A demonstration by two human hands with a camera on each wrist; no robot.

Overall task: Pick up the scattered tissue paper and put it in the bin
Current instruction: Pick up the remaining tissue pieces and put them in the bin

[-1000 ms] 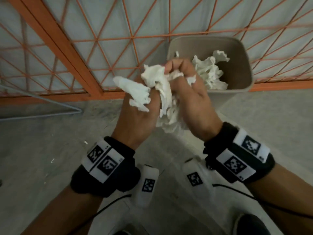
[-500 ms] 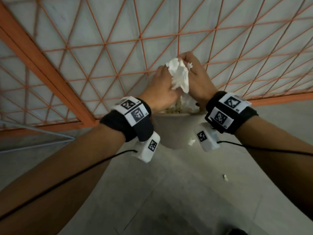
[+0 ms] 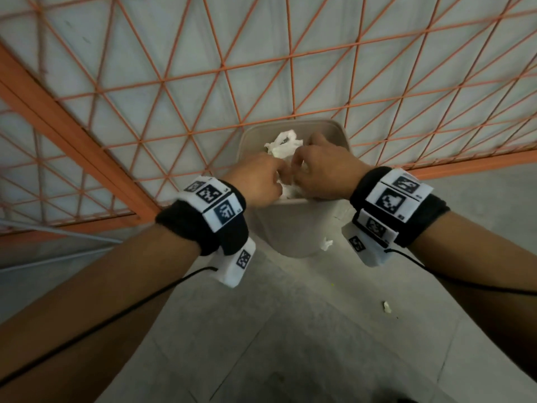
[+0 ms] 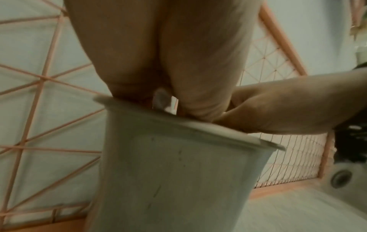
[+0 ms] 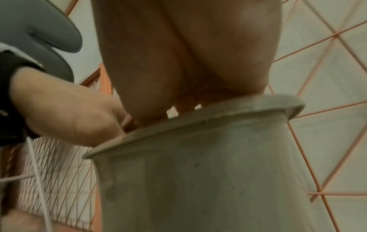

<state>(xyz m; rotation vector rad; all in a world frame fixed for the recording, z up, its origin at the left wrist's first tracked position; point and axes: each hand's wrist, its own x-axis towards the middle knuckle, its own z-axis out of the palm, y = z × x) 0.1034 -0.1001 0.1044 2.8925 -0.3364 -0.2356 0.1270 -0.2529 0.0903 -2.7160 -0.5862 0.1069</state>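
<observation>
Head view: both hands sit together over the mouth of the grey bin (image 3: pixel 293 225), which stands on the floor against an orange mesh fence (image 3: pixel 174 82). The left hand (image 3: pixel 257 181) and the right hand (image 3: pixel 325 173) have their fingers curled down into the crumpled tissue paper (image 3: pixel 283 145) heaped inside the bin; whether they actually grip it or only press on it cannot be told. Two small scraps lie on the floor, one (image 3: pixel 326 244) at the bin's base, another (image 3: pixel 386 306) farther out to the right

Left wrist view: the left hand (image 4: pixel 164 51) dips past the bin's rim (image 4: pixel 198 125), fingertips hidden inside; the right hand (image 4: pixel 278 108) reaches in beside it

Right wrist view: the right hand (image 5: pixel 188 51) goes down behind the rim (image 5: pixel 198 125), the left hand (image 5: pixel 69 116) touching it, fingers tucked in
</observation>
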